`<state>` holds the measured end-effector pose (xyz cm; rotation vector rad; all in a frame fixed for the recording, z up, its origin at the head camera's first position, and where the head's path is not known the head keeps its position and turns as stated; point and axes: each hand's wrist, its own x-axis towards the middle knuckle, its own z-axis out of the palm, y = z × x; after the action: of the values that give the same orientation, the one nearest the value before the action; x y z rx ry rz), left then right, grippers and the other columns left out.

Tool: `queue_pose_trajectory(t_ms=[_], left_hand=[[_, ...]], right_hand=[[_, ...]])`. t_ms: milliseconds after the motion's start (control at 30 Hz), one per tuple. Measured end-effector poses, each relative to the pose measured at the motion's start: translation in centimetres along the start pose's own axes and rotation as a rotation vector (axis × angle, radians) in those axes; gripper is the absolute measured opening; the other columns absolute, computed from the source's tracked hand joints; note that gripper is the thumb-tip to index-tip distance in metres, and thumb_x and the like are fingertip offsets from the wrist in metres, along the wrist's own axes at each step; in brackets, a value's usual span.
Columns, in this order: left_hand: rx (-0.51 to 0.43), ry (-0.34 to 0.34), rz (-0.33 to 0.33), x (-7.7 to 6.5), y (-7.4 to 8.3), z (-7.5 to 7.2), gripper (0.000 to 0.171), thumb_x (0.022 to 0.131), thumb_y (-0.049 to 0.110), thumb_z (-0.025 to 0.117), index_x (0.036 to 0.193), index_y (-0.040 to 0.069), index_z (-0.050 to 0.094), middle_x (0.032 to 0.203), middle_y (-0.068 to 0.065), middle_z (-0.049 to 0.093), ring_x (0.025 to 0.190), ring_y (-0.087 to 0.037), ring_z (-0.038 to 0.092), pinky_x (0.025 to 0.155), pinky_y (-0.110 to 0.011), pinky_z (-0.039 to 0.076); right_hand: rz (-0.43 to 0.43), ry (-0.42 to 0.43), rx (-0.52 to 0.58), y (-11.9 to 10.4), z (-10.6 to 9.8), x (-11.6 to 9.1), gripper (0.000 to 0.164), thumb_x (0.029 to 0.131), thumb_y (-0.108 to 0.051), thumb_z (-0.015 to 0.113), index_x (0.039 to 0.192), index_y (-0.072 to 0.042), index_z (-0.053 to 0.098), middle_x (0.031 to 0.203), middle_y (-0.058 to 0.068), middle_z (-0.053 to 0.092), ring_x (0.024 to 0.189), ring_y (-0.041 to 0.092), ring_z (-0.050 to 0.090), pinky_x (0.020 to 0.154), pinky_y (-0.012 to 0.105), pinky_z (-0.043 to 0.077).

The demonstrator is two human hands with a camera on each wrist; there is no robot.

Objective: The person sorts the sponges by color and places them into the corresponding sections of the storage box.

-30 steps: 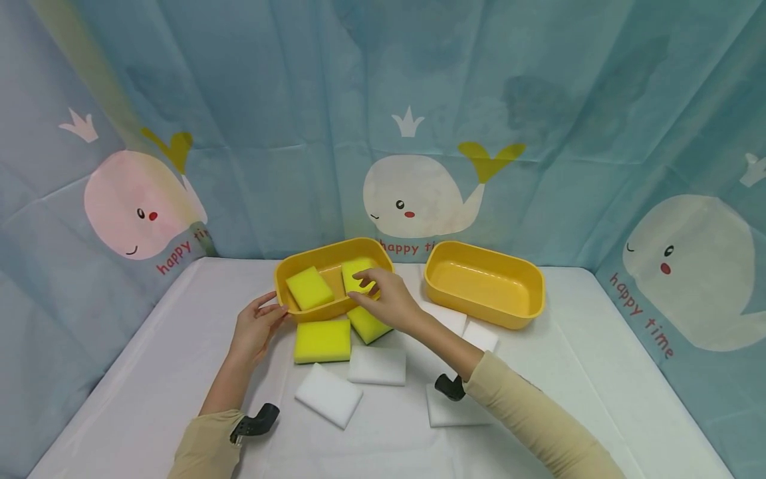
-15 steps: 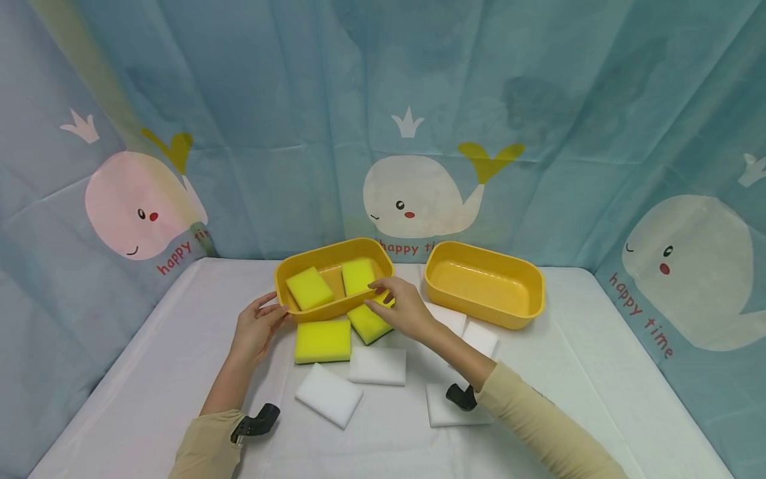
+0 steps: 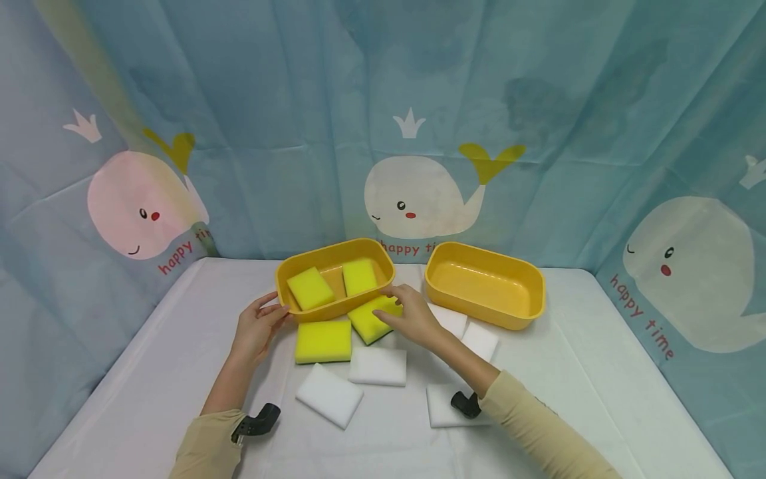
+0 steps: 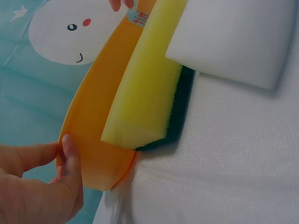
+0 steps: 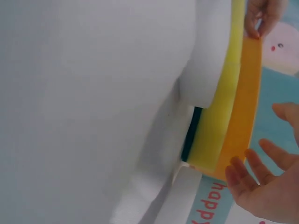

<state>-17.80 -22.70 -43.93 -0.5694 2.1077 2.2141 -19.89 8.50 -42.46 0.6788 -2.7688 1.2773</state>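
Observation:
My left hand (image 3: 258, 329) grips the near left corner of a yellow plastic tub (image 3: 311, 314); in the left wrist view its thumb and fingers (image 4: 70, 158) pinch the rim. Inside that tub lie two yellow sponges, one on the left (image 3: 310, 288) and one on the right (image 3: 359, 277). My right hand (image 3: 413, 316) hovers with parted, slightly bent fingers at the right end of a yellow sponge (image 3: 368, 322) in front of the tub. Nothing is between its fingers in the right wrist view. This sponge has a dark green scouring side (image 4: 182, 105).
Another yellow sponge (image 3: 323, 342) lies to the left. Several white foam sponges lie around, one in the middle (image 3: 378, 366), one nearer (image 3: 330, 395), and others under or beside the right forearm. A second yellow tub (image 3: 485, 303) stands at the back right, before the whale-printed curtain (image 3: 568, 199).
My right hand has moved right and nearer, from over the tub's right sponge to the sponge in front of the tub. The left hand stays on the rim.

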Motion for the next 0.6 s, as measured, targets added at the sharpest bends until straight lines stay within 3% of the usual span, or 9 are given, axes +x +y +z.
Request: queue_pose_trajectory(t_ms=[233,600], left_hand=[[0.013,0.002,0.002,-0.1,0.0,0.1,0.065,0.107,0.008,0.060,0.165,0.005,0.030,0.115,-0.006,0.055,0.087,-0.004,0.068,0.094,-0.021,0.058],[0.020,0.011,-0.001,0.1,-0.1,0.0,0.064,0.108,0.008,0.060,0.165,0.006,0.031,0.117,-0.007,0.055,0.088,-0.004,0.069,0.096,-0.023,0.058]], right_hand=[[0.014,-0.005,-0.003,0.8,0.1,0.0,0.046,0.096,-0.022,0.078,0.134,0.001,0.067,0.133,0.023,0.063,0.117,0.040,0.062,0.100,0.054,0.055],[0.103,-0.099,-0.020,1.4,0.1,0.4,0.058,0.095,-0.030,0.080,0.142,-0.001,0.061,0.142,0.020,0.059,0.129,0.039,0.057,0.110,0.055,0.050]])
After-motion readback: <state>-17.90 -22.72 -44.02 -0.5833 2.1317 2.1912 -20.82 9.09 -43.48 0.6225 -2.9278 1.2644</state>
